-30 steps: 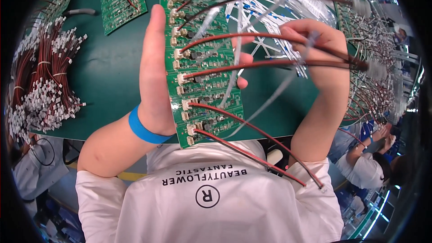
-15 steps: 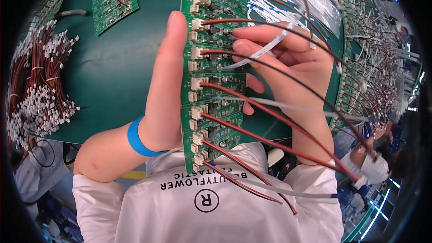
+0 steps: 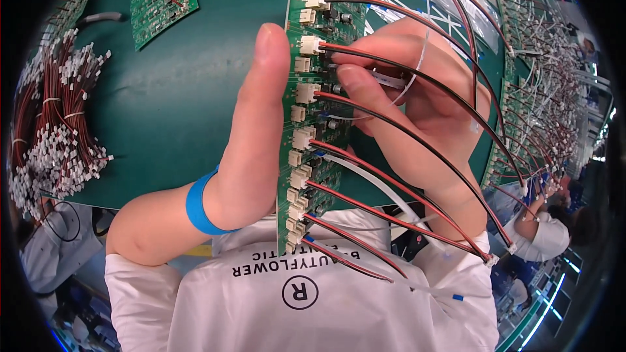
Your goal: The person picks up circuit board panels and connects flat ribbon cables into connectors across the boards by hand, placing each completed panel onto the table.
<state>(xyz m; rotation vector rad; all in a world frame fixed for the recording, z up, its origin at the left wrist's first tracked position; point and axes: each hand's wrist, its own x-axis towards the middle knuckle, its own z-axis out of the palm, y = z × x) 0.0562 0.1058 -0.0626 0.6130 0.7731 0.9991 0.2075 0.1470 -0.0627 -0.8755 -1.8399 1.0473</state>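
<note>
The left hand (image 3: 254,130) is gripping a long green circuit board (image 3: 331,133), its palm pressing along the near edge, its thumb pointing up and its fingers mostly hiding behind. A blue band (image 3: 202,205) is circling that wrist. The right hand (image 3: 430,104) is working from the other side — thumb and index finger pinching a white strip (image 3: 389,81), fingertips reaching the board's face; they are hiding the strip's end.

The board is standing tilted nearly edge-on between the 2 hands, above the table's edge. Cream plugs (image 3: 315,1) are lining its left side, and red and black wires (image 3: 365,0) are arching out of them to the right, several passing across the right hand.

Farther out, loose white strips and a clear bag (image 3: 473,13) are lying on the green table (image 3: 169,91) beyond the board. Bundled wires (image 3: 52,117) are heaping up at left, near another board (image 3: 163,6); more wired boards (image 3: 512,91) are crowding the right — a co-worker (image 3: 548,238) is sitting past them.
</note>
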